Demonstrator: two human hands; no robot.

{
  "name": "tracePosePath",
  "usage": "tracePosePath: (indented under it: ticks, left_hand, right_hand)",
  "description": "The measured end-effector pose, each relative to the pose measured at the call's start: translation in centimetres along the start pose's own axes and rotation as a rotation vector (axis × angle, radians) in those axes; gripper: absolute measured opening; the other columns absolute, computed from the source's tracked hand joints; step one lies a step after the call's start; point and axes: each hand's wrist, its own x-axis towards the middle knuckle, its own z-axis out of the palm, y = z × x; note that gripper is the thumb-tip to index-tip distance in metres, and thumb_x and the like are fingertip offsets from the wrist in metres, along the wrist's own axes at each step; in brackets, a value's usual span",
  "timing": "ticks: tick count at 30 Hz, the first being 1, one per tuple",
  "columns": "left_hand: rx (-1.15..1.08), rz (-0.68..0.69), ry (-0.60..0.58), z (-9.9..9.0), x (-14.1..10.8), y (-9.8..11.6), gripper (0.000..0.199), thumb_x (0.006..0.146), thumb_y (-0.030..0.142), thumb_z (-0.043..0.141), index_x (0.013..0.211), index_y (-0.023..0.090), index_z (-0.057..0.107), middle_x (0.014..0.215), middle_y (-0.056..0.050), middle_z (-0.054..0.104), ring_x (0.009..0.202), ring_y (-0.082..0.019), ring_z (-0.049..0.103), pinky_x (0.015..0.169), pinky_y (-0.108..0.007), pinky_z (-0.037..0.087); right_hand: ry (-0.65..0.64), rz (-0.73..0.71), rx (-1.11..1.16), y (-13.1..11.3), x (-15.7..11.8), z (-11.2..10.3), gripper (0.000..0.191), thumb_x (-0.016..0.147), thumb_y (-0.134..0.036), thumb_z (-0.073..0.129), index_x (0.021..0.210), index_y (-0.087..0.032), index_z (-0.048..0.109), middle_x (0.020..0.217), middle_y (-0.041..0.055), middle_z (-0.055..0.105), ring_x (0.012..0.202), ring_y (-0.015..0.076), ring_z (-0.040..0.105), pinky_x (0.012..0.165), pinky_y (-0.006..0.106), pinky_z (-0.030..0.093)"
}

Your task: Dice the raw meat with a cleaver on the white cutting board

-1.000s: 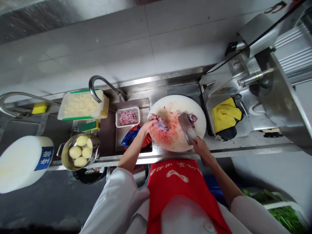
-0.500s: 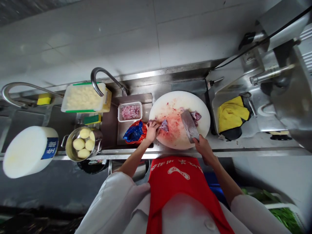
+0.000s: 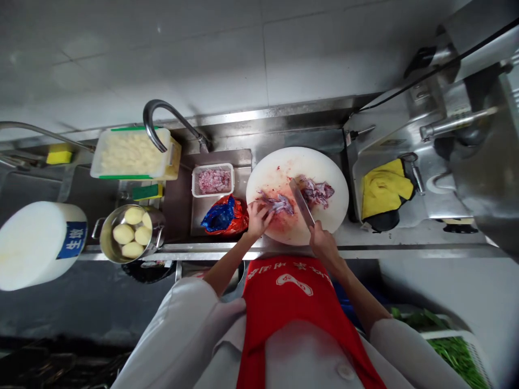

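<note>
On the round white cutting board [image 3: 270, 167], stained red in the middle, lies a piece of raw meat [image 3: 281, 204]. My left hand [image 3: 258, 219] grips its left end at the board's left edge, fingers closed on it. In my right hand [image 3: 323, 243] is the handle of a cleaver [image 3: 302, 202], its blade turned nearly edge-down and pointing away from me. The blade stands between that piece and a heap of dark red raw meat [image 3: 318, 193] on the right. Whether the edge touches the board, I cannot tell.
Left of the board, an orange-and-blue plastic bag [image 3: 235, 216] and a white basket of chopped meat [image 3: 214, 180] sit in the sink. Beyond are a pot of peeled potatoes [image 3: 132, 234], a lidded tub [image 3: 132, 154] and a curved faucet [image 3: 160, 116]. A yellow cloth [image 3: 385, 186] lies right.
The cleaver has moved left, off the right-hand meat, and turned from flat to nearly upright. My left hand has shifted right onto the board, and more of its meat piece lies there.
</note>
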Motion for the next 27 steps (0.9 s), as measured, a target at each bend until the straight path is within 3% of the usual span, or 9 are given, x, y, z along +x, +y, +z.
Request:
tracePosePath:
  ticks: [6,11,16,22,27]
  left_hand:
    - [-0.240,-0.049,0.017,1.2,-1.0,-0.1,0.023,0.097,0.031,0.054,0.103,0.019,0.072,0.106,-0.011,0.059,0.106,-0.020,0.058,0.097,-0.036,0.050]
    - [-0.341,-0.131,0.006,1.7,-1.8,0.8,0.022,0.096,0.028,0.051,0.095,0.020,0.071,0.095,-0.008,0.067,0.092,-0.019,0.063,0.085,-0.032,0.053]
    - [-0.398,-0.224,0.055,1.7,-2.5,0.7,0.019,0.093,0.030,0.055,0.090,0.018,0.070,0.085,-0.005,0.067,0.074,-0.016,0.060,0.071,-0.028,0.050]
    - [-0.419,-0.239,0.048,1.5,-2.3,1.0,0.021,0.092,0.031,0.054,0.084,0.018,0.068,0.081,-0.004,0.066,0.072,-0.015,0.058,0.069,-0.026,0.046]
    - [-0.433,-0.239,0.060,1.5,-2.2,1.2,0.020,0.091,0.031,0.055,0.083,0.018,0.068,0.079,-0.004,0.066,0.071,-0.015,0.057,0.069,-0.026,0.046]
  right_hand:
    - [0.008,-0.067,-0.006,-3.6,2.2,0.4,0.037,0.105,-0.030,0.028,0.131,-0.011,0.046,0.098,0.0173,0.071,0.091,0.0265,0.069,0.073,0.030,0.042]
    - [0.008,-0.104,-0.021,-3.6,2.8,0.3,0.036,0.104,-0.027,0.031,0.133,-0.013,0.046,0.104,0.0168,0.070,0.094,0.0261,0.069,0.076,0.030,0.043]
    - [0.023,-0.105,-0.054,-4.0,2.9,0.1,0.034,0.104,-0.028,0.030,0.124,-0.011,0.051,0.101,0.0171,0.069,0.094,0.0261,0.068,0.077,0.031,0.044]
    - [0.036,-0.113,-0.076,-4.8,3.7,0.1,0.032,0.105,-0.027,0.031,0.122,-0.010,0.052,0.101,0.0166,0.070,0.094,0.0237,0.067,0.078,0.029,0.044]
    - [0.125,-0.095,-0.070,-6.1,2.6,-2.1,0.039,0.106,-0.032,0.025,0.126,-0.010,0.050,0.093,0.0164,0.070,0.087,0.0253,0.068,0.073,0.030,0.043]
